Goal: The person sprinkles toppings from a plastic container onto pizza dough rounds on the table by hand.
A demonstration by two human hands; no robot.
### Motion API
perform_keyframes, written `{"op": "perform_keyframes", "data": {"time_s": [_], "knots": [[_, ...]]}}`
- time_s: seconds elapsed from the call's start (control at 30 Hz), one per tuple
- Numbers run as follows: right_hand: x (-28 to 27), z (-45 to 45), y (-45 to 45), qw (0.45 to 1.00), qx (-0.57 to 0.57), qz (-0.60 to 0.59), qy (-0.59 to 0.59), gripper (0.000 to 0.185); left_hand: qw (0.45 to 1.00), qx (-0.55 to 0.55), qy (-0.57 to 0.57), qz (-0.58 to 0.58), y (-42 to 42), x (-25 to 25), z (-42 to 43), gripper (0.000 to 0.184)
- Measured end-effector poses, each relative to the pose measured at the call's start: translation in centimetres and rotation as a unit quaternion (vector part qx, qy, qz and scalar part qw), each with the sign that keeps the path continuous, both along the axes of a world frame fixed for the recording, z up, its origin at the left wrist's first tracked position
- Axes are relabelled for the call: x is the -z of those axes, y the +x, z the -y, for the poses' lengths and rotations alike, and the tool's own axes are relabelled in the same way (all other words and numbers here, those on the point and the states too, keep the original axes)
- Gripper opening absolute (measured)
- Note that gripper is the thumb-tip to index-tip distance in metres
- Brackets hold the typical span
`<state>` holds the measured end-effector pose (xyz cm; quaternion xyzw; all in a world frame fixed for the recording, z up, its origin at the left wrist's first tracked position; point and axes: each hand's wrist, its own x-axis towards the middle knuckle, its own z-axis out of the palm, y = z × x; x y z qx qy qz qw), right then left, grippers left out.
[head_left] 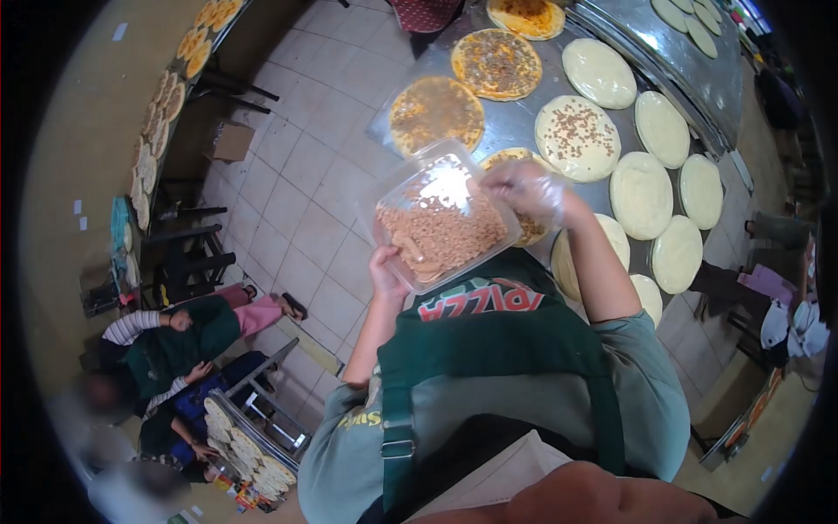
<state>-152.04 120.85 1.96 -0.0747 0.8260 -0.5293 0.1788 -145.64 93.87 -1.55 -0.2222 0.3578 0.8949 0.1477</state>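
Note:
My left hand [387,269] grips the lower left side of a clear plastic container [443,218], which holds small pinkish-brown bits. At the container's right edge is my right hand [531,190] in a clear plastic glove, its fingers smeared by motion. Below that hand, a topped round [529,229] is partly covered by the container. Up and to the right of the glove, a pale dough round [578,138] has brown bits scattered over it. Two rounds with orange-brown topping [436,116] [497,65] lie beyond the container.
Plain dough rounds [642,196] cover the right part of the metal table [552,54]. Co-workers [196,327] are at the lower left by a tray of rounds [244,454]. Stools [188,249] and a cardboard box [232,141] stand on the tiled floor.

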Motion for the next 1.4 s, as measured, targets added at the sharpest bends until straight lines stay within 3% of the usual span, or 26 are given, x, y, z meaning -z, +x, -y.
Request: {"op": "perform_keyframes", "data": {"time_s": [0.07,0.1,0.17,0.27,0.37,0.47,0.53,0.67,0.7,0.73,0.77,0.83,0.87,0.93,1.07,1.13,1.27,1.3,1.33,1.4], "knots": [[2.5,2.4,0.3,0.967,-0.117,-0.150,0.171,0.022,0.999,0.019,0.030,-0.027,-0.5,0.1,-0.4,0.071],[1.8,3.9,0.1,0.966,-0.115,-0.153,0.174,0.022,0.999,0.021,0.032,-0.030,-0.7,-0.1,-0.4,0.071],[0.1,6.8,0.2,0.922,-0.209,-0.013,0.324,0.023,0.999,0.022,0.031,-0.025,-0.9,-0.4,-0.8,0.071],[2.9,8.9,3.1,0.915,-0.227,-0.082,0.322,0.025,0.999,0.024,0.044,-0.015,-1.1,0.6,-0.1,0.070],[4.3,10.2,3.6,0.917,-0.266,-0.018,0.295,0.026,0.998,0.044,0.032,0.009,-0.6,1.6,1.0,0.070],[2.3,9.3,3.5,0.910,-0.308,0.023,0.276,0.025,0.996,0.069,0.040,0.028,-0.3,1.6,1.2,0.069],[1.9,8.3,3.6,0.970,-0.168,0.037,0.170,0.023,0.996,0.074,0.037,0.035,-0.5,0.9,0.7,0.069],[0.7,4.9,3.0,0.991,-0.118,0.011,0.065,0.021,0.995,0.095,0.024,0.012,-1.7,1.0,-0.5,0.073],[1.0,4.0,3.1,0.990,-0.052,0.081,-0.104,0.021,0.995,0.100,0.025,0.011,-2.1,1.2,-0.8,0.073],[1.1,3.1,3.2,0.952,0.015,0.146,-0.270,0.022,0.994,0.107,0.024,0.005,-2.4,1.6,-1.1,0.073],[1.0,2.1,3.4,0.952,0.019,0.144,-0.270,0.022,0.993,0.113,0.023,0.000,-2.6,1.8,-1.4,0.074],[-0.4,0.1,3.6,0.895,0.140,0.178,-0.385,0.024,0.992,0.119,0.031,0.000,-3.0,1.7,-2.2,0.074],[-0.1,-1.2,3.7,0.894,0.142,0.177,-0.385,0.024,0.992,0.120,0.037,0.001,-3.2,1.6,-2.6,0.074],[1.0,-4.1,3.6,0.835,0.222,0.171,-0.475,0.028,0.992,0.121,0.036,0.011,-3.3,1.4,-3.0,0.073],[5.3,-9.2,2.8,0.788,0.320,0.142,-0.507,0.029,0.993,0.115,0.021,0.013,-3.2,1.4,-2.7,0.071],[9.1,-11.1,1.6,0.812,0.394,0.158,-0.400,0.030,0.995,0.102,0.015,0.011,-3.0,1.1,-2.1,0.070],[18.4,-13.0,-0.9,0.837,0.384,0.145,-0.362,0.027,0.999,0.052,-0.005,0.012,-2.3,0.6,-0.7,0.068],[20.8,-13.2,-2.0,0.915,0.341,0.087,-0.199,0.024,0.999,0.050,-0.007,0.014,-2.1,0.5,-0.4,0.068],[21.5,-13.2,-2.8,0.958,0.284,0.025,-0.030,0.022,0.999,0.031,-0.019,0.024,-1.9,0.4,-0.1,0.068],[22.0,-13.0,-3.9,0.950,0.307,0.060,-0.002,0.019,0.999,0.008,-0.039,0.033,-1.6,0.2,0.3,0.068]]}}
